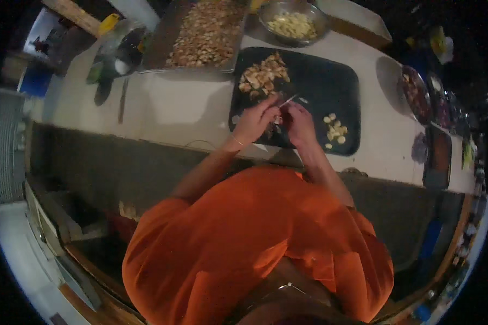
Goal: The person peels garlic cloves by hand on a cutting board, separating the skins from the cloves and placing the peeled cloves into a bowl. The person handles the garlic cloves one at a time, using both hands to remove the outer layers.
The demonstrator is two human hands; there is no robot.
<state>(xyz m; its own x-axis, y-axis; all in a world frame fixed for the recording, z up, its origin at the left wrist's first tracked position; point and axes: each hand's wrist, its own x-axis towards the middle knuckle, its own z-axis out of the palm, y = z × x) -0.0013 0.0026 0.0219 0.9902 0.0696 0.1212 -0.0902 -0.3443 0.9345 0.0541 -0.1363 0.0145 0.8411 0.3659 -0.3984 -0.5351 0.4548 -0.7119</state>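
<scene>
Both of my hands meet over the left half of a dark cutting board (325,81). In my left hand (255,121) is a small pale piece, apparently a garlic clove (277,119). My right hand (299,122) grips a small knife (289,99), its blade pointing up and away; its handle is hidden in my fingers. Unpeeled garlic cloves (266,75) are heaped at the board's upper left. Several peeled cloves (336,131) lie at its lower right. Dark scraps of skin (271,132) show beneath my hands.
Beyond the board stand a metal tray (187,70) full of unpeeled cloves and a bowl (323,34) of peeled ones. A knife (123,101) lies on the counter (175,105) at left. Another bowl (417,95) and a dark rectangular tray (437,158) are at right.
</scene>
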